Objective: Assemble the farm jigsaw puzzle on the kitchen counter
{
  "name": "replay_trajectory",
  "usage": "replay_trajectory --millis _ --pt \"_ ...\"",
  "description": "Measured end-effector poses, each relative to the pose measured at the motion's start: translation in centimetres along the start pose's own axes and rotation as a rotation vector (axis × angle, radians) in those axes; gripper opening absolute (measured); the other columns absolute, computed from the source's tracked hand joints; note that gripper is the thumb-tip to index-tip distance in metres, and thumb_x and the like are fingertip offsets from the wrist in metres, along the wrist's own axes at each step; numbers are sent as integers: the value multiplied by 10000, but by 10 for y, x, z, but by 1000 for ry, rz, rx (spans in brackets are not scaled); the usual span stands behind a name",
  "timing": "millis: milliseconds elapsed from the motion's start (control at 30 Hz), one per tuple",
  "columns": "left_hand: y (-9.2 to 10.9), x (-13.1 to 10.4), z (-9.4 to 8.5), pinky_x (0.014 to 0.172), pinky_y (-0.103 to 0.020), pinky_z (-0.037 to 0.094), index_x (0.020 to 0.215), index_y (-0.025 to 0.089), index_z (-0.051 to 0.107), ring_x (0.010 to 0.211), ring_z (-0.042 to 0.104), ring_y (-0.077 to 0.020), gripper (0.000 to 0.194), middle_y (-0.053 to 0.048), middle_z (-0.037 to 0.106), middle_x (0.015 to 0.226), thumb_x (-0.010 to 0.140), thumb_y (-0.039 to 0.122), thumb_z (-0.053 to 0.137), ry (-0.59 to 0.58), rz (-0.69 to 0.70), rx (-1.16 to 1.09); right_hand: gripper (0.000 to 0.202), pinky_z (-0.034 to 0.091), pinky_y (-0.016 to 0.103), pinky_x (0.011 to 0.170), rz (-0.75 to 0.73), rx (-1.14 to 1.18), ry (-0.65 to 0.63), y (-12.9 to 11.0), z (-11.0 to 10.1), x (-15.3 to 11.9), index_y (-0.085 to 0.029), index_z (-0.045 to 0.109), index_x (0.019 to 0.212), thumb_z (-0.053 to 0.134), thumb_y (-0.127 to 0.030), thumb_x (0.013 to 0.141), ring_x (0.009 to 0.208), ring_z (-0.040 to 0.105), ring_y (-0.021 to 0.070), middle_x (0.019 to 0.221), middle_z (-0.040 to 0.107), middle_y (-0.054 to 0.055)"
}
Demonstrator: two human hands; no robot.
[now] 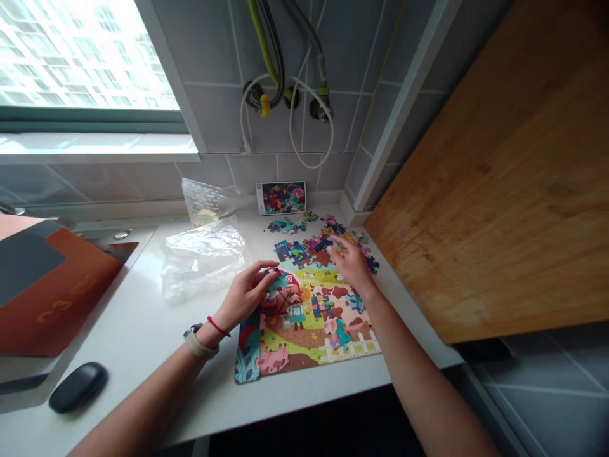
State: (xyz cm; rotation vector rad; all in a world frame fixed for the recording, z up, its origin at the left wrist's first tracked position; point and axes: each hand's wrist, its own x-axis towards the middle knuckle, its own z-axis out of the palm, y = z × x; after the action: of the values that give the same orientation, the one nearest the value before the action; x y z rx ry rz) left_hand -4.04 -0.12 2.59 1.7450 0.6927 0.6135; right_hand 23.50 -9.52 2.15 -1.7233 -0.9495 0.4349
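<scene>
Forearms (409, 362), left hand (250, 289) curled at puzzle (302, 339), right grip (351, 263) parted over pieces (299, 254)

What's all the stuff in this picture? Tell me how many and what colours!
farm puzzle: one, many colours, on counter
loose pieces: too many to count, many colours, behind and on puzzle
picture card: one, dark with bright colours, at back
clear plastic: count unclear, see-through, left of puzzle
orange item: one, orange and grey, far left
mouse-shaped object: one, black, front left
counter: one, white, under puzzle
window: one, bright, upper left
hoses: several, yellow and dark, on wall
tiled wall: one, grey, behind
wooden panel: one, brown, right
bracelet: one, red, left wrist
watch: one, pale strap, left wrist
left grip: one, bare, puzzle's upper left
right grip: one, bare, by loose pieces
</scene>
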Motion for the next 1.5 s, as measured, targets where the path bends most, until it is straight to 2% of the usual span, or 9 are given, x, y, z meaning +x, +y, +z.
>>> replay_trajectory --millis 200,300,533,667,800,933,1100,1267,1500 --pt "3 -2 -2 578 -217 444 1161 194 717 610 593 -115 291 -18 744 811 1045 414 565 -16 225 303 267 598 362 772 -164 -308 -192 -12 -40 -61 -225 788 1099 613 -374 962 754 675 190 1093 776 78" --pt "2 -4 2 643 -230 488 1179 219 705 700 657 -127 249 -37 773 984 1067 356 531 -88 317 377 272 582 404 979 -172 -422 -241 -20 -61 -104 -237 777 1165 605 -340 980 1053 712 248 1180 747 90" --pt "-9 -7 21 848 -345 553 1112 208 744 985 682 -235 258 -87 755 1027 1081 305 507 -105 432 563 619 305 628 1260 -191 -715 -409 -22 -63 -173 -311 557 1537 683 -488 957 1588 278 402 1724 327 96" --pt "-7 -7 23 888 -402 549 1121 234 762 1003 641 -258 278 -91 738 1061 1092 335 505 -106 515 737 685 236 689 1260 -127 -775 -437 -18 -57 -169 -320 500 1578 678 -546 956 1613 179 425 1763 215 87" --pt "-7 -6 20 966 -450 554 1212 264 727 1104 640 -272 239 -96 680 1261 1063 375 577 -98 508 776 569 348 576 1257 -127 -722 -362 -10 -63 -152 -256 623 1482 681 -486 964 1559 358 380 1685 403 119" --pt "-11 -7 18 1013 -459 555 1255 253 704 1163 637 -289 311 -97 687 1268 976 387 725 -240 536 718 415 447 488 1213 -165 -621 -303 0 -74 -141 -218 739 1324 729 -348 931 1428 546 334 1501 614 135" --pt "-13 -9 18 989 -443 562 1237 254 713 1125 645 -273 246 -86 718 1204 994 287 693 -334 570 659 374 525 419 1136 -192 -450 -243 12 -83 -139 -265 745 1289 691 -241 920 1292 655 271 1419 655 95" --pt "4 -7 16 928 -408 570 1121 230 727 1047 661 -255 188 -85 731 1102 980 355 717 -254 601 591 469 481 492 1172 -182 -455 -151 20 -89 -133 -242 712 1345 746 -277 878 1331 606 306 1416 658 119" --pt "27 7 63 973 -401 587 1152 228 706 1101 690 -248 203 -87 695 1234 967 308 731 -258 490 605 356 510 531 1120 -199 -447 -144 31 -91 -124 -225 749 1280 682 -263 932 1257 643 310 1315 733 127"
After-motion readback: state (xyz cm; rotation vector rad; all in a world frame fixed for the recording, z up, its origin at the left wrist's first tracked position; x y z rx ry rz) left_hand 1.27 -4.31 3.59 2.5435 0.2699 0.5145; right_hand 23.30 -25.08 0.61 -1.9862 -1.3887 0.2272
